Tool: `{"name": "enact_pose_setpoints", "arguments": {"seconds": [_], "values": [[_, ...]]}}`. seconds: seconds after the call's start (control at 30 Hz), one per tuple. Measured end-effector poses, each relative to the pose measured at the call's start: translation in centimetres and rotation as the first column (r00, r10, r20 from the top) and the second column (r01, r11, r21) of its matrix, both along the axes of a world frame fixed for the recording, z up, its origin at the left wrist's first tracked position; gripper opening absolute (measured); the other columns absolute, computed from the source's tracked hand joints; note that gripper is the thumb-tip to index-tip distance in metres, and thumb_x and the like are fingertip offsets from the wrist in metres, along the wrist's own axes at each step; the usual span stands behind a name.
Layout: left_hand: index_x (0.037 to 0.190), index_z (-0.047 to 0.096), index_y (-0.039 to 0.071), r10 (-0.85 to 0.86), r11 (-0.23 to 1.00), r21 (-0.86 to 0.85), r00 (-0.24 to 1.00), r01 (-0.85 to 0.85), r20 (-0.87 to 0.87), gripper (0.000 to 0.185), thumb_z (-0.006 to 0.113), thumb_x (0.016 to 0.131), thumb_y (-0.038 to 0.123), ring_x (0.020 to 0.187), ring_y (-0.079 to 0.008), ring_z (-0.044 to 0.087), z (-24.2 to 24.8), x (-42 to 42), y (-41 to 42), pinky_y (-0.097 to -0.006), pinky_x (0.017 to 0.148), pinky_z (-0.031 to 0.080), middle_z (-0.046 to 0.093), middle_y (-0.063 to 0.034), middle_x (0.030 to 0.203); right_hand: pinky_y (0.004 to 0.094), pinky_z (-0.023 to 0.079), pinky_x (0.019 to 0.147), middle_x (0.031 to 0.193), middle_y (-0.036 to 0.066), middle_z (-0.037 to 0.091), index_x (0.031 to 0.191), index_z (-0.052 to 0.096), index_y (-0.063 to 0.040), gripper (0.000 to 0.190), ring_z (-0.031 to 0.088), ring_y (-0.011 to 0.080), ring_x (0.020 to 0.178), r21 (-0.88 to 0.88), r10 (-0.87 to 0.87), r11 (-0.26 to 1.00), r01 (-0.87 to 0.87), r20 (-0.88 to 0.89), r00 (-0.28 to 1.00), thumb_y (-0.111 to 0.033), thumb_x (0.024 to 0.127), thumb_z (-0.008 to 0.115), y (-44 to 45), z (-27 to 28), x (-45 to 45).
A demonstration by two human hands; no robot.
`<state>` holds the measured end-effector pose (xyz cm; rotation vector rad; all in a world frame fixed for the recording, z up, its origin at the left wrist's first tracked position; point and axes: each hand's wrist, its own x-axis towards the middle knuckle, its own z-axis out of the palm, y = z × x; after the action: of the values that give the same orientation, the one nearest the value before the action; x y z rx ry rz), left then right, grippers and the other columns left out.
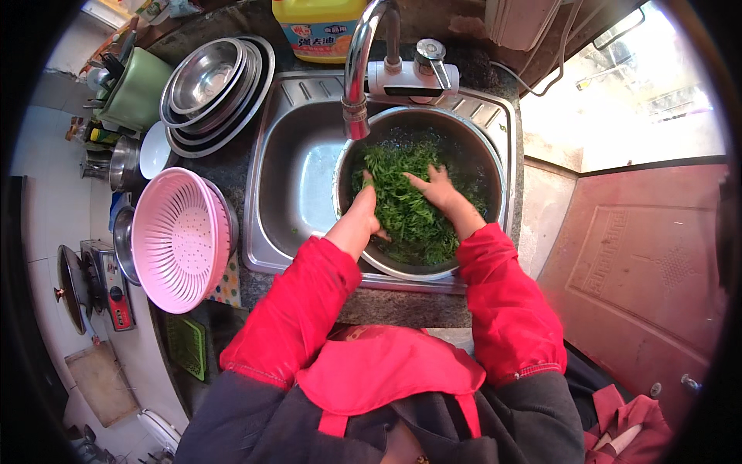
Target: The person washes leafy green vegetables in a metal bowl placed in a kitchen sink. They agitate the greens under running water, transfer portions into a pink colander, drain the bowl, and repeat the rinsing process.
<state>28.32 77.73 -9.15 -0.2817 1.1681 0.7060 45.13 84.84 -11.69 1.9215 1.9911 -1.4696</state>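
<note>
A large round stainless steel basin (494,152) sits in the right part of the sink. Inside it, a heap of feathery leafy greens (406,203) lies in water. My left hand (365,210) presses along the heap's left side, thumb apart from the extended fingers, with a bit of green on it. On the right side, my right hand (439,190) rests against the leaves with its fingers spread. Leaves and water hide parts of both hands. Above the basin's far left rim hangs the chrome faucet spout (355,119).
The stainless steel sink (293,174) shows its left side beside the basin. A pink plastic colander (179,240) and stacked metal bowls (208,78) stand to the left. Behind are a yellow jug (319,29) and a white faucet heater (379,78). A reddish door (643,261) is at right.
</note>
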Motion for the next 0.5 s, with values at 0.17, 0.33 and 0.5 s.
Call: {"name": "enact_pose_setpoints", "arguments": {"seconds": [0.17,0.33,0.5], "values": [[0.114,0.061,0.008,0.277,0.899,0.352,0.961,-0.261,0.005,0.039,0.047,0.093,0.039,0.095,-0.0244,0.064,-1.5,0.6,0.4,-0.0413,0.086,0.052,0.067,-0.0083,0.105,0.0332,0.045,0.092,0.112,0.012,0.060,0.122,0.051,0.003,0.046,0.057,0.0208,0.101,-0.205,-0.370,0.924,0.323,-0.697,0.614,-0.013,0.081,0.066,-3.4,3.7,-2.4],[0.118,0.059,0.008,0.093,0.796,0.560,0.962,-0.228,0.258,0.040,0.056,0.088,0.034,0.098,-0.0243,0.063,5.6,-1.4,-0.1,-0.0405,0.087,0.050,0.066,-0.0088,0.110,0.0377,0.046,0.093,0.108,0.016,0.062,0.117,0.055,-0.004,0.048,0.057,0.0267,0.106,0.486,0.235,0.864,0.133,-0.621,0.747,-0.009,0.072,0.070,-1.4,10.9,-0.7],[0.123,0.056,0.003,-0.107,0.276,0.518,0.562,0.810,-0.820,0.037,0.057,0.087,0.012,0.110,-0.0272,0.059,5.0,-3.0,0.8,-0.0382,0.093,0.047,0.061,-0.0140,0.120,0.0453,0.040,0.100,0.127,0.015,0.049,0.116,0.060,-0.015,0.056,0.051,0.0386,0.114,0.802,0.608,0.491,-0.341,-0.034,0.794,-0.010,0.063,0.075,-1.9,14.5,0.6]]}}
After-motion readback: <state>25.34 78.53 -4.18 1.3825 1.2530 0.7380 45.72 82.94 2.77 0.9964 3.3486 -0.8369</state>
